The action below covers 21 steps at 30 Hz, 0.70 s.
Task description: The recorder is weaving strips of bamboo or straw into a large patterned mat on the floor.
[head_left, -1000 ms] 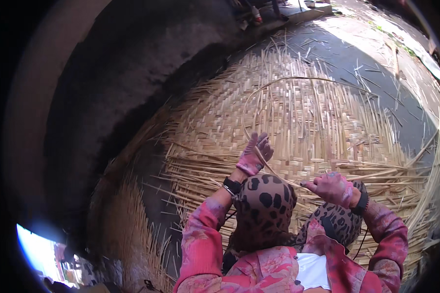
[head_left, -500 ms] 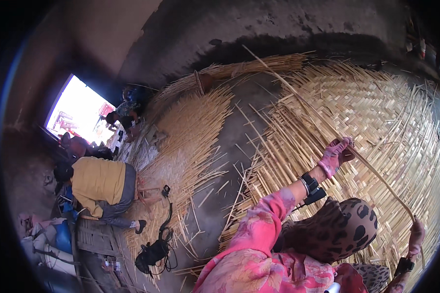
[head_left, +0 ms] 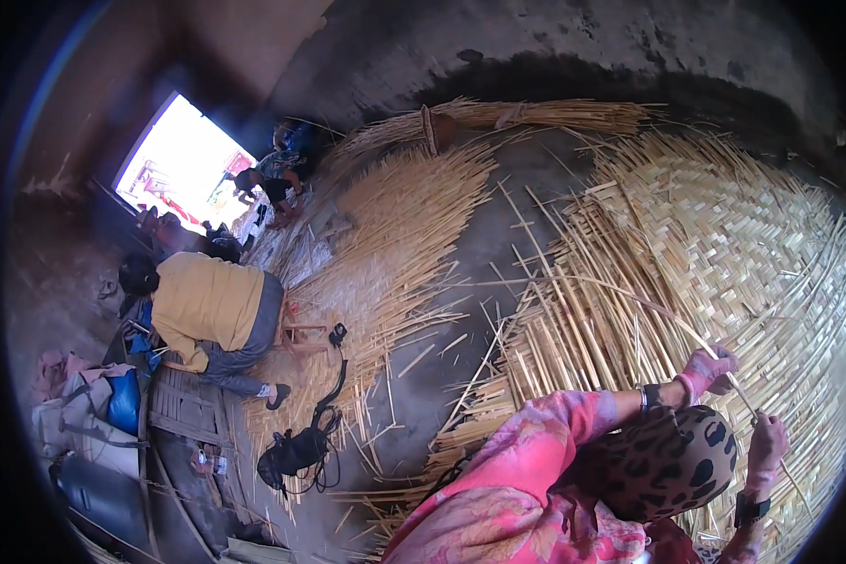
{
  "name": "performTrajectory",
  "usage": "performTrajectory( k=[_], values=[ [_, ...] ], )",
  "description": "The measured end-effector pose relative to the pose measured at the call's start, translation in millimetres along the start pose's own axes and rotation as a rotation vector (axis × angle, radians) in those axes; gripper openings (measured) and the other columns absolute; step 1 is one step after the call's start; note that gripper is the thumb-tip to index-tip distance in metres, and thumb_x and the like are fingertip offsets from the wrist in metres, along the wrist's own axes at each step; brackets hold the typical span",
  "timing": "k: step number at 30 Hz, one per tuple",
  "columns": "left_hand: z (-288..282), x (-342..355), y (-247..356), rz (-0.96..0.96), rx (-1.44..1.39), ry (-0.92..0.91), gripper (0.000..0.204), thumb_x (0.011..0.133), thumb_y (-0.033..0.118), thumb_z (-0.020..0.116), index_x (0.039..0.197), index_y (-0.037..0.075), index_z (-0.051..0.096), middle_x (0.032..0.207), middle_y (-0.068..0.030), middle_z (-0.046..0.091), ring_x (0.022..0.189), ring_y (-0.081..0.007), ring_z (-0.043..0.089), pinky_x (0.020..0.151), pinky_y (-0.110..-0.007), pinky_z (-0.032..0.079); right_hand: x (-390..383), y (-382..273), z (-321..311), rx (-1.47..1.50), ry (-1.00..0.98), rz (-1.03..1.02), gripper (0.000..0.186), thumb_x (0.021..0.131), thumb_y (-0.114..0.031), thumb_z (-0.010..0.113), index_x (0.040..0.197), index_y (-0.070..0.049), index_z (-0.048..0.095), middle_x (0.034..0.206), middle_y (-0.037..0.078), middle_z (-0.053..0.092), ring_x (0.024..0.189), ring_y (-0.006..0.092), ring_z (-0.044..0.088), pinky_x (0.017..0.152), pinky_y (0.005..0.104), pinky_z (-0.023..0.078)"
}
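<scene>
A long, thin split-cane strip (head_left: 650, 303) runs across a large, partly woven mat (head_left: 714, 240). It bows slightly, with its far part reaching left beyond the mat's edge. My left hand (head_left: 708, 374), in a pink glove, is closed around the strip. Lower and to the right, my right hand (head_left: 769, 440), also gloved, pinches the same strip, whose tail slants down past it over the weave. The two hands are a short way apart, just above the mat. My leopard-print knee (head_left: 667, 461) is bent beside them.
Loose cane ends fringe the mat's left side. A second, unfinished mat (head_left: 385, 226) lies across the grey floor. One person in a yellow top (head_left: 211, 301) bends over at left; another crouches near the bright doorway (head_left: 183, 169). A black bag with cords (head_left: 296, 458) and a wooden slatted frame (head_left: 186, 409) lie nearby.
My left hand has moved down and right along the strip, closer to my right hand, which has shifted slightly left. The strip's far end has swung down and left. The view has turned a little.
</scene>
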<state>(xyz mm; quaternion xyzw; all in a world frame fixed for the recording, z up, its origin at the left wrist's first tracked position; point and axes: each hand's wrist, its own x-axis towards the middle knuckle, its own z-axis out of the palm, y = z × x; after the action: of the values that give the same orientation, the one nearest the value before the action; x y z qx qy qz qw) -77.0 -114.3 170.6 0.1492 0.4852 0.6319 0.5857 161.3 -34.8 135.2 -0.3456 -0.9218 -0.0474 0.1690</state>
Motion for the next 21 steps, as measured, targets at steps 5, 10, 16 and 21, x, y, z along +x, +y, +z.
performTrajectory(
  k=[5,10,16,21],
  values=[
    [13,2,-36,0.239,0.22,-0.19,0.022,0.077,0.015,0.066,0.095,0.004,0.059,0.075,-0.0048,0.062,0.057,-0.0136,0.061,0.05,-0.024,0.049,11,-21,-10,0.91,-0.202,0.273,0.014,0.079,0.0,0.056,0.092,0.0,0.063,0.077,0.002,0.056,0.069,0.0081,0.05,0.062,0.0241,0.041],
    [18,-22,-30,0.136,0.151,-0.149,0.022,0.077,0.016,0.066,0.094,0.004,0.059,0.074,-0.0047,0.062,0.057,-0.0136,0.061,0.05,-0.025,0.049,17,-26,-16,1.144,-0.157,0.361,0.005,0.073,0.005,0.06,0.076,0.002,0.061,0.072,0.002,0.055,0.065,0.009,0.049,0.061,0.0205,0.038],
    [19,-40,-10,0.135,0.078,-0.031,0.022,0.076,0.016,0.067,0.093,0.004,0.06,0.073,-0.0046,0.062,0.057,-0.0136,0.06,0.05,-0.025,0.049,20,-27,13,0.788,-0.19,0.148,0.002,0.073,0.001,0.06,0.071,0.001,0.059,0.059,0.001,0.054,0.048,0.0084,0.047,0.046,0.0208,0.036],
    [24,-50,12,0.166,0.098,0.029,0.022,0.076,0.016,0.067,0.093,0.004,0.06,0.073,-0.0045,0.062,0.057,-0.0136,0.06,0.05,-0.026,0.049,20,-26,56,1.027,-0.158,0.236,0.015,0.072,-0.013,0.061,0.073,0.002,0.062,0.059,0.007,0.057,0.046,0.0117,0.052,0.042,0.0256,0.04]
  ],
)
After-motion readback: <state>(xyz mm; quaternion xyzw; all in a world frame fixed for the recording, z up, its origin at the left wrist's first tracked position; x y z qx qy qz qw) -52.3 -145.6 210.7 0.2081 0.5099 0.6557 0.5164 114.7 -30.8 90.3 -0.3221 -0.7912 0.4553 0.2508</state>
